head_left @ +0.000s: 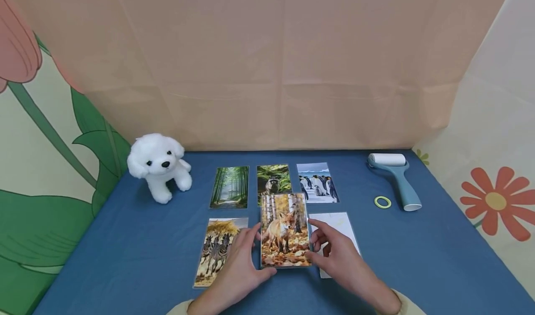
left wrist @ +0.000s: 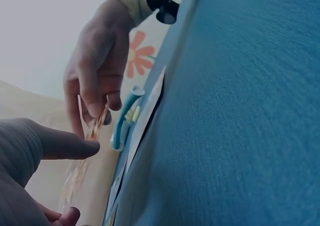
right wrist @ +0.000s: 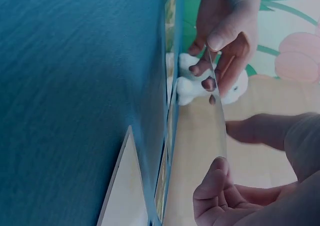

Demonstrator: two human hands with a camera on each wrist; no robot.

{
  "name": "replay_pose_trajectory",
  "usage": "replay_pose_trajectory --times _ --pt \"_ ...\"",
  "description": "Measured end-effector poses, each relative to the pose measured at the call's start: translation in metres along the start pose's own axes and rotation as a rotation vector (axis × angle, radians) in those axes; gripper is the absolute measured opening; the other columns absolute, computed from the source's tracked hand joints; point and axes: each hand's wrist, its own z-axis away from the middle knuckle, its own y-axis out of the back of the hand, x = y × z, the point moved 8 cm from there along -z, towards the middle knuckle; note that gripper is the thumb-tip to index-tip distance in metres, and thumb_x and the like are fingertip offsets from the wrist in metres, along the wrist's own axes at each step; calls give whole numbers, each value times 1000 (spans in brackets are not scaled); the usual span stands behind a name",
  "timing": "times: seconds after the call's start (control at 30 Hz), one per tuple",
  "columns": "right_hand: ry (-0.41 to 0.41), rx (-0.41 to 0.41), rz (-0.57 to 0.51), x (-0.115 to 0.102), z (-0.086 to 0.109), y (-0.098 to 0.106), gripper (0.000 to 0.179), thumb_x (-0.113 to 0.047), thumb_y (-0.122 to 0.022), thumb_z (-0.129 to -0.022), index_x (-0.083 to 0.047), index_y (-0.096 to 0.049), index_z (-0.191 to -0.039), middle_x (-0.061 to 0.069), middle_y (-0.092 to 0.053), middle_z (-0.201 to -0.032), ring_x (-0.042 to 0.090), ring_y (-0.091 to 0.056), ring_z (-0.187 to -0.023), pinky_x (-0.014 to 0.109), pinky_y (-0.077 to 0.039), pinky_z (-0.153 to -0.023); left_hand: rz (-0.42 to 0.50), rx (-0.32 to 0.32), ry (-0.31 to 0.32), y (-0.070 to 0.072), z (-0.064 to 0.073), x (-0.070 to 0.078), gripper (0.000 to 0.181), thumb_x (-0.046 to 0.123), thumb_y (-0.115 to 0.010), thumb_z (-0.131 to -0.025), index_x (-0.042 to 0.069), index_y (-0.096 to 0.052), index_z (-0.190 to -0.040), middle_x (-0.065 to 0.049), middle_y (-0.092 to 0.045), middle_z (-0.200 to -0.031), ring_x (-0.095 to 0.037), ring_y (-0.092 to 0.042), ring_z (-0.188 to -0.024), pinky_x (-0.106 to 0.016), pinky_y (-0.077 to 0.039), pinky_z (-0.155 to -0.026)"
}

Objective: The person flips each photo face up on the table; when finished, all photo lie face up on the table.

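A laminated fox picture card [head_left: 284, 231] is held up off the table between both hands. My left hand [head_left: 239, 267] holds its left edge, thumb near the lower corner. My right hand [head_left: 343, 260] pinches the right edge between thumb and fingers. In the right wrist view the card [right wrist: 218, 109] shows nearly edge-on, apart from the tabletop. Beneath my left hand lies a zebra card [head_left: 217, 250], partly covered. A white-faced card [head_left: 343, 224] lies partly hidden under my right hand.
Behind are a forest card [head_left: 230, 187], a raccoon card [head_left: 273, 175] partly hidden by the fox card, and a penguin card [head_left: 317, 182]. A white plush dog [head_left: 159, 166] stands left. A lint roller [head_left: 401, 180] and yellow-green ring [head_left: 382, 202] lie right on the blue cloth [head_left: 125, 254].
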Motion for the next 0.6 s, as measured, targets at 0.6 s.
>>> replay_pose_trajectory --times 0.6 --pt "29 -53 236 -1 -1 -18 92 -21 -94 -70 1 -47 -145 -8 -49 -97 20 -48 -87 33 -38 -72 -124 68 -24 2 6 2 97 28 -92 -71 1 -41 -149 -4 -51 -114 -37 -44 -123 -68 -29 -99"
